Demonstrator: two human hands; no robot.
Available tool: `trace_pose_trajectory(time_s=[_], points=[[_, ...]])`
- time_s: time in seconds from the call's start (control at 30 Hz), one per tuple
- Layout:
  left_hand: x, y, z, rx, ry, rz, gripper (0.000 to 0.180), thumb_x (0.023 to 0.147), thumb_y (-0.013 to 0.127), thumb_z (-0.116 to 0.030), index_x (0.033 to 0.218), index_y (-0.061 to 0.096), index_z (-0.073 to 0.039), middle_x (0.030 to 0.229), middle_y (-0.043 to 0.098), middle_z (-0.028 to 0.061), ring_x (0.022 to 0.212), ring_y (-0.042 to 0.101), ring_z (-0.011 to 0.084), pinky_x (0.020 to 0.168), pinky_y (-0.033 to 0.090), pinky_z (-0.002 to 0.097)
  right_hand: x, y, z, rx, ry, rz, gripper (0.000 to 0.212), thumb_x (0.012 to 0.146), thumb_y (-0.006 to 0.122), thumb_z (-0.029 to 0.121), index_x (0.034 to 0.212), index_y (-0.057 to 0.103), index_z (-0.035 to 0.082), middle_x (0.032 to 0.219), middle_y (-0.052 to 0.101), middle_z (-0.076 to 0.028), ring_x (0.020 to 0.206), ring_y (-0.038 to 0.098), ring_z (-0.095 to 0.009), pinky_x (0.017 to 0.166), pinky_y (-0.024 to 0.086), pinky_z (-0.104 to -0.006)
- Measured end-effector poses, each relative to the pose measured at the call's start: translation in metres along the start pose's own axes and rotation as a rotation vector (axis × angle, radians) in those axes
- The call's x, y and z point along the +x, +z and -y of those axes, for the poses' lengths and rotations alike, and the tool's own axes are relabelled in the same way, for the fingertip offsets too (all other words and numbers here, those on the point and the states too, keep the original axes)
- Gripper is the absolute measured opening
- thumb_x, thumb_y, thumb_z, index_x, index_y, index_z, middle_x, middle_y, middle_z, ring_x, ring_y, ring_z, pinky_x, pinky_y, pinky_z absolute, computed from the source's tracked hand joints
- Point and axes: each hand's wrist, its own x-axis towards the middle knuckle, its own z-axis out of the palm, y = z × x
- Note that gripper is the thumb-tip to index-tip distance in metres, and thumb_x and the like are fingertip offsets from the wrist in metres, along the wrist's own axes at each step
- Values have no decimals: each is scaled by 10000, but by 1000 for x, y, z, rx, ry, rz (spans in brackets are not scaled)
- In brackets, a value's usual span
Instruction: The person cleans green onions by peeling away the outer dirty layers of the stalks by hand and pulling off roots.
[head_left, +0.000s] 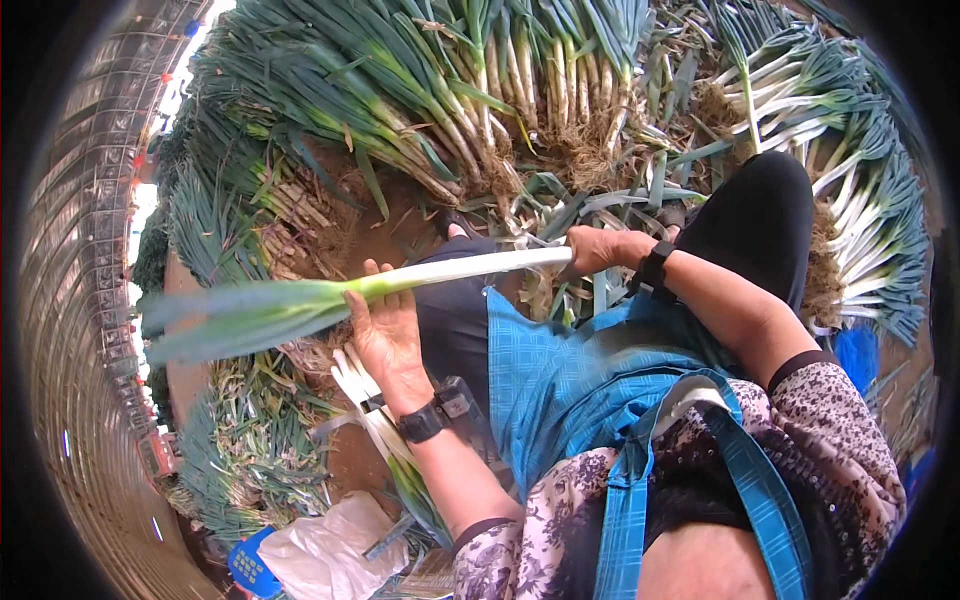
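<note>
A long leek (480,264) lies almost level across my lap, its white shaft to the right and its green leaves, blurred, to the left. My right hand (600,250) is closed round the root end, which its fingers hide. My left hand (388,340) holds the stalk where white turns to green, thumb in front and fingertips showing behind. Several cleaned white leeks (372,405) lie beside my left forearm, partly hidden by it.
Unpeeled leeks with muddy roots (440,120) are heaped in front of me. Cleaner white-stemmed leeks (850,200) lie in rows at the right. Trimmed leaves (255,430) litter the ground at left, near a white plastic bag (330,550) and a blue object (252,565).
</note>
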Motion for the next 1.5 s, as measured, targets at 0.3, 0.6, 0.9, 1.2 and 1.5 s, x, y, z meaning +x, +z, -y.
trace_pose_trajectory(time_s=[0.3, 0.6, 0.9, 1.2, 1.5], points=[[22, -38, -92, 151, 379, 56, 354, 922, 604, -243, 1143, 475, 1, 968, 545, 116, 946, 535, 227, 926, 456, 385, -36, -7, -87, -322, 344, -285, 201, 801, 616, 224, 827, 705, 46, 832, 671, -166, 806, 660, -343, 686, 528, -443], [-81, -179, -248, 0, 945, -611, 514, 975, 481, -408, 1339, 384, -60, 1308, 530, 64, 1127, 564, 289, 968, 478, 466, 0, -8, -200, 163, 650, -561, 304, 859, 612, 281, 989, 665, 12, 860, 674, -189, 783, 655, -302, 678, 496, -400], [-171, -411, -180, 144, 204, -525, 267, 926, 461, -220, 1105, 565, -52, 1032, 590, 106, 959, 547, 241, 819, 450, 406, 33, 27, -128, -157, 406, -369, 366, 844, 650, 337, 719, 652, -7, 634, 621, -128, 587, 614, -228, 540, 501, -376], [14, 15, -19, 312, 374, -219, 342, 978, 526, -207, 685, 366, -134, 624, 313, -54, 548, 284, 51, 498, 273, 183, 81, -27, -134, 163, 411, -661, 172, 744, 644, 173, 683, 658, 13, 583, 597, -168, 571, 634, -316, 537, 521, -420], [36, 28, 170, 1042, -576, 446, 240, 935, 632, -210, 987, 628, 24, 834, 650, 28, 750, 570, 79, 672, 455, 221, 123, -115, -238, -97, 866, -740, 341, 842, 651, 346, 835, 663, 6, 863, 676, -198, 878, 665, -337, 738, 520, -451]])
